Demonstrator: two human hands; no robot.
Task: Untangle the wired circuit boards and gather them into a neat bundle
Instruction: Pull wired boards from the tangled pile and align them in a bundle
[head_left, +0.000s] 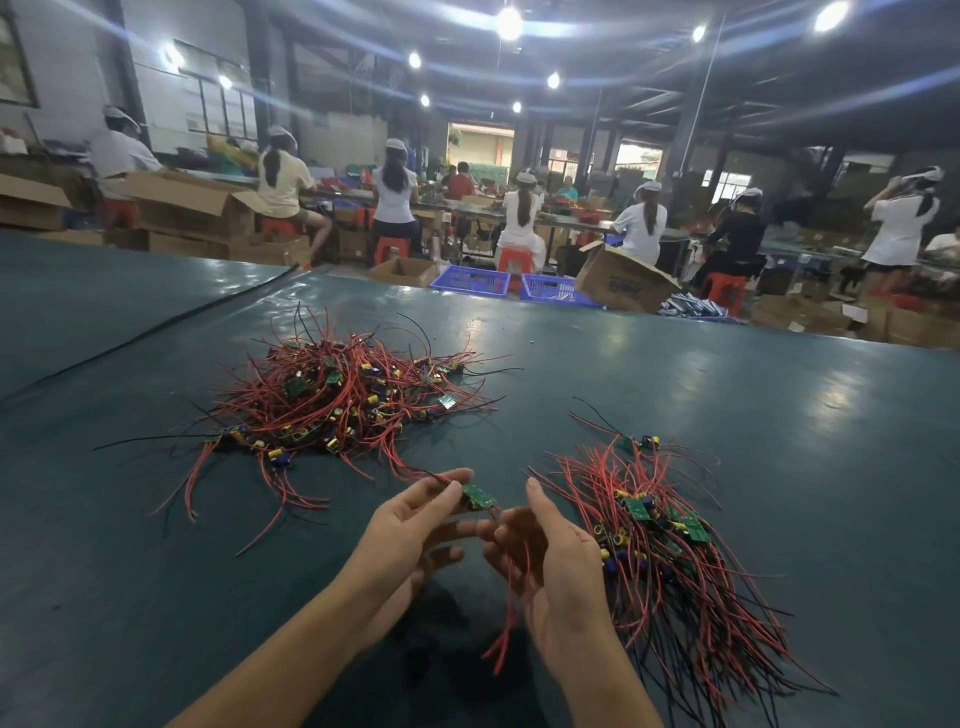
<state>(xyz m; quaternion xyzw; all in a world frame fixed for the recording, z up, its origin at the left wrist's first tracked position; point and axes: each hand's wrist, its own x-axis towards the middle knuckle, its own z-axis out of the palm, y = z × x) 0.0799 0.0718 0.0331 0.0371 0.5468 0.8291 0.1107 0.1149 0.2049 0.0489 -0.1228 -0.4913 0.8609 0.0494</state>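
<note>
Currently I have both hands over the dark green surface (156, 571), meeting round one small green circuit board (479, 496). My left hand (415, 525) is half closed. Its thumb and forefinger pinch the board's left end, where a red lead runs off toward the pile. The other fingers curl loosely underneath, holding nothing that I can make out.

My right hand (550, 566) faces the left one, palm inward. Its forefinger stands nearly straight, just right of the board. The thumb and lower fingers curl in on the red wires (511, 587) that leave the board's near end. Those wires fall across the right palm and hang free below it. How firmly the right hand grips them I cannot tell from this view.

Beyond the left hand, and a little to its left, lies the tangled pile (337, 400) of boards with red and black wires, spread loose on the surface. Just beside the right hand, on its outer side, lies the gathered bundle (670, 551), with its boards at the far end and its wires trailing back toward me.
</note>
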